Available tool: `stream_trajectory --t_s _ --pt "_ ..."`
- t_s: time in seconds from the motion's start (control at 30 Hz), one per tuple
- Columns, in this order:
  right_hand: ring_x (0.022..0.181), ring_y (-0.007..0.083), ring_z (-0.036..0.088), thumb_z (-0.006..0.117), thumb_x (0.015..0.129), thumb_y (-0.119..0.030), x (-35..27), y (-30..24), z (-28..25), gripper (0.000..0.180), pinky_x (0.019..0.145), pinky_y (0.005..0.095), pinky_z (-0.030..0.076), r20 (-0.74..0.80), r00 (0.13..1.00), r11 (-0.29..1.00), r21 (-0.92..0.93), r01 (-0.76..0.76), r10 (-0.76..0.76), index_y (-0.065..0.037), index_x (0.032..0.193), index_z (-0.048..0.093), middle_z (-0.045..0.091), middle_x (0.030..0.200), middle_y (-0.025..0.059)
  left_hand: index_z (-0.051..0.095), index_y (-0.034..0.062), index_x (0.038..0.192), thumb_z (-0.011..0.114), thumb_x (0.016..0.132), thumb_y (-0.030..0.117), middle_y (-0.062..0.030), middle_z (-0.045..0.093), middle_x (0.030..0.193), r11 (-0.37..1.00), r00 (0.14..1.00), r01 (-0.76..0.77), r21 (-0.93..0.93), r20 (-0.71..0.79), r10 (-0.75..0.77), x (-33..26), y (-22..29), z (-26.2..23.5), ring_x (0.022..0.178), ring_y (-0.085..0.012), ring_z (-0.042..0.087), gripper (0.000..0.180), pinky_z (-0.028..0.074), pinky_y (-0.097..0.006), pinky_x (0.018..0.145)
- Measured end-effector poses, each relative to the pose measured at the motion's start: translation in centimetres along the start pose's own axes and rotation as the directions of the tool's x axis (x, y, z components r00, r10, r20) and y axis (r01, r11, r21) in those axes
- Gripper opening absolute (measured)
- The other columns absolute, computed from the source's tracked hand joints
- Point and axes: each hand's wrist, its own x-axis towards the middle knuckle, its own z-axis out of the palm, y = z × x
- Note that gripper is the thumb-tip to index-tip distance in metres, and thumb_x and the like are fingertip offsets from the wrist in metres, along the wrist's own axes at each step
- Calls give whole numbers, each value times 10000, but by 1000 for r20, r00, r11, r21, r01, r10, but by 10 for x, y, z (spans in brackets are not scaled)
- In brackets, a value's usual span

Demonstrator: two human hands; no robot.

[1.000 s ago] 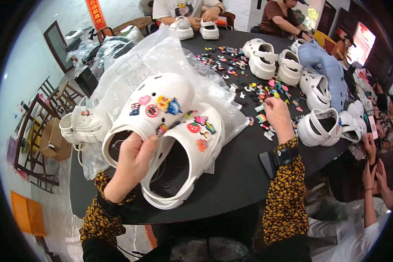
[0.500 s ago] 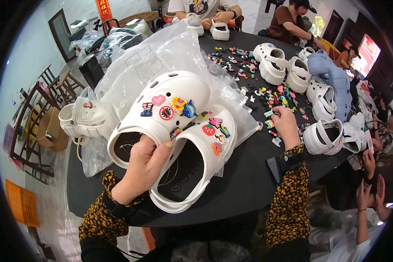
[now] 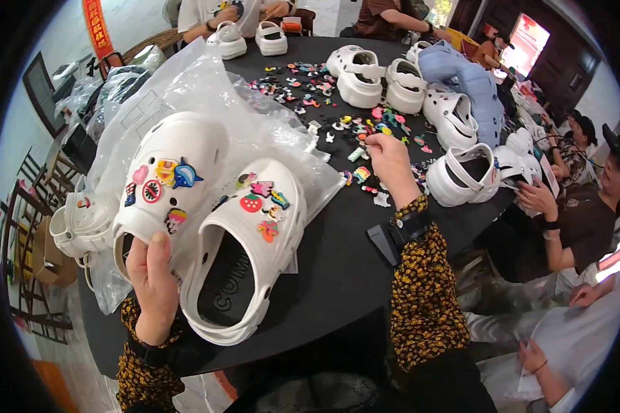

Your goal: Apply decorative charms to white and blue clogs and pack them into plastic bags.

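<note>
My left hand grips a white clog by the rim of its opening, thumb outside and the other fingers partly hidden. Colourful shoe charms, among them a blue shark and a pink heart, dot its upper. Beside it, another white clog stands on the black table, with a strawberry charm and several others on its toe. My right hand reaches into a spread of loose charms, fingertips pinched together; whatever they hold is too small to make out.
A clear plastic bag lies behind the two clogs, with another white clog at the left. More white clogs and a blue-grey pair line the right side. Co-workers sit around the black table.
The view has swung right, so the scene sits farther left. My left hand's clog is turned more upright, and its thumb now lies on the rim. My right hand has reached slightly deeper among the charms.
</note>
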Motion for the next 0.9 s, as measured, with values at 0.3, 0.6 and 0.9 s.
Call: stream_trajectory --t_s 0.3,0.6,0.9 --pt "744 137 635 520 835 2 5 -15 -9 196 688 266 491 72 952 833 468 -297 299 4 931 691 696 837 96 486 -77 1228 450 965 173 -33 571 1032 997 997 -52 54 57 49 -2 -4 -2 866 -74 475 366 378 -210 764" --pt "737 78 574 471 825 40 3 -23 -19 274 642 207 443 225 921 587 715 -378 319 15 1025 657 657 883 59 488 -81 1222 446 966 171 -53 575 1074 997 997 -39 60 61 36 -2 -8 -6 908 -87 489 362 387 -221 799" --pt "791 135 620 497 811 10 3 -16 -8 241 718 240 485 116 953 754 588 -293 280 11 971 677 675 901 83 488 -84 1215 445 965 166 -53 579 1043 998 998 -43 53 56 40 -2 -9 -5 889 -83 487 356 386 -221 790"
